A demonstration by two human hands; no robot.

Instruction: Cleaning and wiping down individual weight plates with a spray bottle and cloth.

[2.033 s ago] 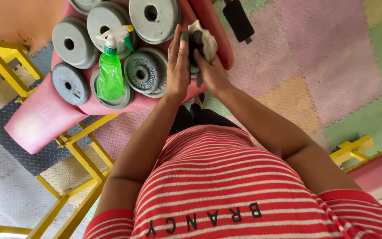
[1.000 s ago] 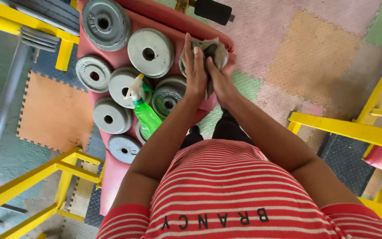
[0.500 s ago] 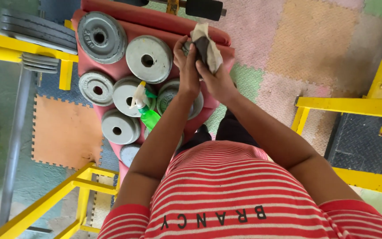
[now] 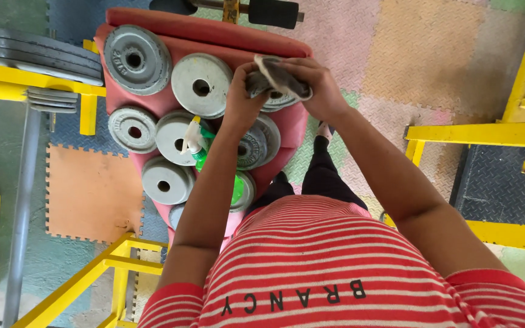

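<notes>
A floor of interlocking foam mats (image 4: 432,54) in pink, orange and grey runs under everything, with yellow steel frames (image 4: 475,133) standing on both sides. In the middle a red padded bench (image 4: 208,33) carries a spread of round grey weight plates (image 4: 200,85), lying flat and touching one another. A further stack of larger plates (image 4: 47,54) rests on the yellow frame at the upper left. Among the bench plates lies a green spray bottle (image 4: 199,146) with a white trigger, partly hidden behind the left forearm. Above the far end of the bench, the left hand (image 4: 241,100) and the right hand (image 4: 317,88) are close together, both curled and gripping a small grey cloth (image 4: 277,76) bunched between them, just over a plate that shows below it
</notes>
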